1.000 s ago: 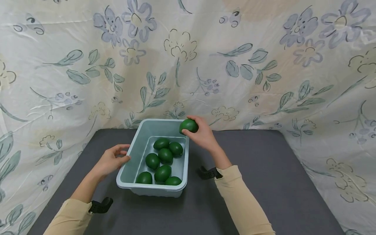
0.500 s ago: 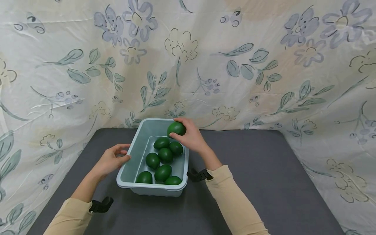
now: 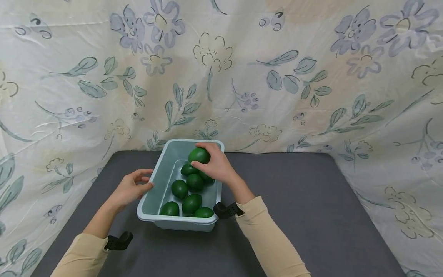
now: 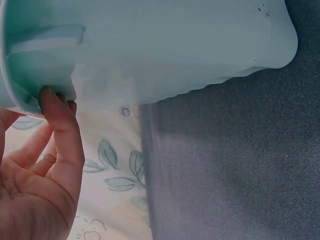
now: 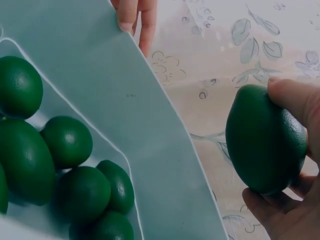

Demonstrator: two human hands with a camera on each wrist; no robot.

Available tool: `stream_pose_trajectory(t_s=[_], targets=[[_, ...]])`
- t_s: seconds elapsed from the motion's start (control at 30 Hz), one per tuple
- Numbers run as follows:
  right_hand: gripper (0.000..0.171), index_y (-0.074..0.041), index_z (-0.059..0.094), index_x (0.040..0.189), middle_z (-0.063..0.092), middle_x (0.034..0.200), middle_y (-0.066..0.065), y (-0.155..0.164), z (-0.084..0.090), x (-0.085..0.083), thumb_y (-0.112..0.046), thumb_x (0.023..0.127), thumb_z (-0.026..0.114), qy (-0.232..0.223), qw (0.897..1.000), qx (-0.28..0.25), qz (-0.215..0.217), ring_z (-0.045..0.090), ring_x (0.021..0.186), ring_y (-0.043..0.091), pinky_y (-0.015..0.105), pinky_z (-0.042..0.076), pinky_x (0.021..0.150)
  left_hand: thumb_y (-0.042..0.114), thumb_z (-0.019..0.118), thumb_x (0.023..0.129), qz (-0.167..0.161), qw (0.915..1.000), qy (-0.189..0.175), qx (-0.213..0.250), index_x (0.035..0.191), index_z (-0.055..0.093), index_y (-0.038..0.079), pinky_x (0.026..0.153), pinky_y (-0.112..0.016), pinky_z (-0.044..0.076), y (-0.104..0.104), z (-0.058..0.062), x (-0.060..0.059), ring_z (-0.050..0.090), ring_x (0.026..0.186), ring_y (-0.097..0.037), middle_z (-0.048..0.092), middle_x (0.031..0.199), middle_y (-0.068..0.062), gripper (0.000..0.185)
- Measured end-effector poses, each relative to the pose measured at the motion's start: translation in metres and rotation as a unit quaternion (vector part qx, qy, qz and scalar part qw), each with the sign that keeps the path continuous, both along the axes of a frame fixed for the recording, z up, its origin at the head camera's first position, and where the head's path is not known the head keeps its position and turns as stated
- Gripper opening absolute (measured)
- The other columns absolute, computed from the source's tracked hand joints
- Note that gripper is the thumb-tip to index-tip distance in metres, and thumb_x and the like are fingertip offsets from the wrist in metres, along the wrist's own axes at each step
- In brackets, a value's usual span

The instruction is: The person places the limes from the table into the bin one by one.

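Green avocado-like fruit (image 3: 199, 155) sits in the right hand (image 3: 214, 166), held above the far end of the pale blue plastic bin (image 3: 155, 184), roughly 12 o'clock of the bin's middle. Right wrist view: thumb on top of the fruit, fingertips (image 5: 260, 202) curled under it, so the fingers wrap it and grip firmly; palm side not visible. Held fruit is clear of the bin's inner wall, not touching the fruit below.

Inside the bin, a pile of loose green fruits (image 3: 192, 203) lies on the floor, running from centre toward 6 o'clock; several touch each other, and one or two are partly hidden under the right hand. Exact count cannot be told.

Left hand (image 3: 129, 189) is at the bin's left rim, about 9 o'clock. Left wrist view: fingers long and mostly straight, one fingertip (image 4: 50, 97) pressing up under the rim lip, the others loosely bent beside it. No wrap round the rim, just touching contact. Thumb position cannot be told.

Bin rests on a dark grey table mat (image 3: 304, 200). Floral cloth backdrop (image 3: 277, 77) hangs behind, at 12 o'clock, and drapes down both sides. Both arms wear beige sleeves (image 3: 270, 238) with a black wrist strap (image 3: 226, 210) on each.
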State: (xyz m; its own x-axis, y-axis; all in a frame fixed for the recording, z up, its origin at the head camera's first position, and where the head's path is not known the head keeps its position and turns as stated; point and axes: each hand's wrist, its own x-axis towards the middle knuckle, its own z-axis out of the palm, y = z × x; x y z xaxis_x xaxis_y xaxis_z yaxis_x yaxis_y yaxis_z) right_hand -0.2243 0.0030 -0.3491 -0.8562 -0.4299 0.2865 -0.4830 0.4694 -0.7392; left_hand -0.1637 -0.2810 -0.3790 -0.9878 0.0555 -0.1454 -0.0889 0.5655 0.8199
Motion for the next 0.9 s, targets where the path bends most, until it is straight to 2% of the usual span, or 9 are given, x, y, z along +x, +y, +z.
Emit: stream_pose_trajectory(t_s=[0.27,0.4,0.53,0.9], targets=[[0.058,-0.016,0.045,0.135,0.043,0.133,0.005,0.0,0.001,0.006,-0.032,0.084,0.066,-0.004,1.0,0.0,0.011,0.051,0.103,0.018,0.035,0.045,0.083,0.017,0.059,0.089,0.0,1.0,-0.001,-0.003,0.137,0.037,0.005,0.064,-0.034,0.052,0.0,-0.001,0.0,0.059,0.083,-0.022,0.05,0.117,-0.023,0.054],[0.058,-0.018,0.043,0.137,0.041,0.137,0.003,0.003,-0.002,0.006,-0.032,0.085,0.065,-0.012,0.999,0.008,0.028,0.047,0.115,0.019,0.037,0.043,0.09,0.017,0.059,0.089,0.001,1.0,0.0,-0.004,0.137,0.037,0.005,0.064,-0.034,0.052,0.0,-0.001,0.0,0.059,0.084,-0.022,0.05,0.116,-0.022,0.054],[0.057,-0.02,0.041,0.138,0.038,0.141,0.002,0.005,-0.004,0.005,-0.033,0.086,0.063,-0.014,0.999,0.011,0.042,0.037,0.128,0.02,0.041,0.036,0.099,0.016,0.059,0.089,-0.002,1.0,0.003,-0.004,0.137,0.037,0.005,0.063,-0.034,0.051,0.0,-0.001,0.0,0.059,0.083,-0.022,0.05,0.116,-0.022,0.054],[0.058,-0.02,0.039,0.14,0.037,0.142,0.001,0.011,-0.007,0.003,-0.035,0.088,0.061,-0.005,0.999,0.017,0.037,0.037,0.129,0.02,0.042,0.035,0.1,0.016,0.059,0.089,-0.005,1.0,0.002,-0.002,0.137,0.037,0.005,0.064,-0.034,0.052,0.001,0.0,0.0,0.06,0.085,-0.022,0.051,0.115,-0.022,0.054]])
